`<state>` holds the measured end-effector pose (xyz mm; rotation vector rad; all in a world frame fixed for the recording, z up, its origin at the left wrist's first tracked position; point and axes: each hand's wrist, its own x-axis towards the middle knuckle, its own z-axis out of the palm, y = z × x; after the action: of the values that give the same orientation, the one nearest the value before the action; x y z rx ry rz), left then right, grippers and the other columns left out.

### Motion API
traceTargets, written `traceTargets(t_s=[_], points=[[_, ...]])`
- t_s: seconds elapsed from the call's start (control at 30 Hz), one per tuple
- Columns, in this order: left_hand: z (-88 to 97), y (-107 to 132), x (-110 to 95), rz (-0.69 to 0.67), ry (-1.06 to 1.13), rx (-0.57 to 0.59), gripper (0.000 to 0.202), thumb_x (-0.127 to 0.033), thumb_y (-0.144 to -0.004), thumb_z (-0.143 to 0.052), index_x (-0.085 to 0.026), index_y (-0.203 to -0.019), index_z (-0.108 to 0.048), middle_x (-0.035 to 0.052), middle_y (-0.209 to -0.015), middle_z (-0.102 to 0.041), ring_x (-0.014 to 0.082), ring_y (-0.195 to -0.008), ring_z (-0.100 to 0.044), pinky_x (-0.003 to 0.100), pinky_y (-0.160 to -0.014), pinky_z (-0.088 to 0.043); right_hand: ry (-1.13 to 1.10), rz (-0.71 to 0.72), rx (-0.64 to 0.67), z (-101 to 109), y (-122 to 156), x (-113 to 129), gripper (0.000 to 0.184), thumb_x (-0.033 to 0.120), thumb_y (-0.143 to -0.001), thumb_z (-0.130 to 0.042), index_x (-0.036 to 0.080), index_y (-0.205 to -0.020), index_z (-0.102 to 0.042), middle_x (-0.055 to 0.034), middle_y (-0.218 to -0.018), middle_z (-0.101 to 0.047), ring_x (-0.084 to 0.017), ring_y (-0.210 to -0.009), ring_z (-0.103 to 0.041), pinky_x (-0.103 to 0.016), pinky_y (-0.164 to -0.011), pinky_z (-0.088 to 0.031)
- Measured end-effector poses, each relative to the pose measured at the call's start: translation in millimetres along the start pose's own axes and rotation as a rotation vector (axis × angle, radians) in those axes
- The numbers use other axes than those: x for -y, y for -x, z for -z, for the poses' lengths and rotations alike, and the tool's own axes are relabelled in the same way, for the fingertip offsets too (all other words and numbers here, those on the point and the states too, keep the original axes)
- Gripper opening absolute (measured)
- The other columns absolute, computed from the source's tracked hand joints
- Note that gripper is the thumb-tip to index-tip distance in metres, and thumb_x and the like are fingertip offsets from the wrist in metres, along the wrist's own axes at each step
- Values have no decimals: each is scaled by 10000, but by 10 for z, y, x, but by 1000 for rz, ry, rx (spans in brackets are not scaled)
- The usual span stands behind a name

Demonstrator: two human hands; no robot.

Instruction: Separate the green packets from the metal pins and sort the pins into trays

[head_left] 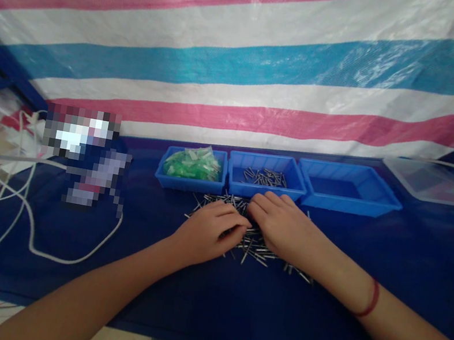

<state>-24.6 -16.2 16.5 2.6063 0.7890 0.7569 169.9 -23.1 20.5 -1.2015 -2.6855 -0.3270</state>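
Note:
A loose pile of thin, shiny metal pins [255, 248] lies on the blue table, and both hands are over it. My left hand [211, 232] is closed, thumb and forefinger tips meeting at the middle of the pile; whatever is between them is too small to make out. Beside it, my right hand [277, 220] has its fingers curled down into the far side of the pins, with the fingertips hidden. Just beyond it stands a blue bin [265, 191] with more metal pins inside.
To the left, another blue bin [183, 184] holds green items in clear plastic bags. A third blue bin [348, 205] is at the right, near a clear plastic lid [435, 183]. White cables [57, 260] loop over the table's left side. A striped sheet [244, 73] hangs behind.

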Motion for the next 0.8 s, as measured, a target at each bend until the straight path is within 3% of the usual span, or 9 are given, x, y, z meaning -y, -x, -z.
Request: traceTargets(t_s=[0.1, 0.17, 0.27, 0.4, 0.63, 0.8], points=[[17, -1, -14, 111, 32, -166, 191, -219, -926, -471, -165, -1012, -633, 59, -894, -654, 164, -854, -596, 302, -814, -471, -170, -38, -40, 18, 9, -26, 133, 63, -846, -444, 154, -886, -531, -92, -902, -577, -222, -830, -485, -341, -705, -319], [19, -2, -15, 180, 53, -208, 218, -246, -920, -492, -161, -1089, -602, 66, -930, -641, 171, -887, -596, 308, -822, -479, -353, -72, -87, 38, 7, -38, 139, 86, -890, -389, 167, -900, -501, -91, -919, -570, -212, -847, -495, -339, -739, -353], [-9, 0, -8, 209, 80, -170, 284, -307, -901, -543, -161, -1142, -577, 83, -1004, -634, 190, -932, -597, 328, -846, -483, -622, -101, -196, 67, -4, -28, 124, 150, -935, -346, 192, -885, -451, -88, -924, -550, -203, -873, -503, -346, -786, -401], [-62, 4, -11, 151, 122, -128, 210, -309, -915, -526, -173, -1049, -612, 88, -1056, -645, 195, -979, -599, 333, -873, -473, -809, -153, -304, 68, -4, 40, 119, 224, -958, -352, 206, -874, -434, -58, -874, -513, -181, -832, -500, -326, -758, -429], [-44, -15, -47, 219, 148, -151, 179, -306, -930, -504, -166, -934, -615, 57, -906, -665, 169, -848, -601, 302, -799, -464, -1063, -330, -294, -12, 18, 159, 86, 288, -916, -496, 203, -923, -488, 2, -781, -506, -127, -662, -468, -256, -591, -404], [-32, -9, -60, 232, 137, -128, 185, -308, -932, -493, -168, -909, -612, 48, -873, -649, 160, -802, -584, 288, -756, -458, -1053, -380, -330, -8, -1, 171, 120, 302, -879, -559, 191, -834, -560, 2, -729, -532, -118, -619, -462, -252, -551, -380]])
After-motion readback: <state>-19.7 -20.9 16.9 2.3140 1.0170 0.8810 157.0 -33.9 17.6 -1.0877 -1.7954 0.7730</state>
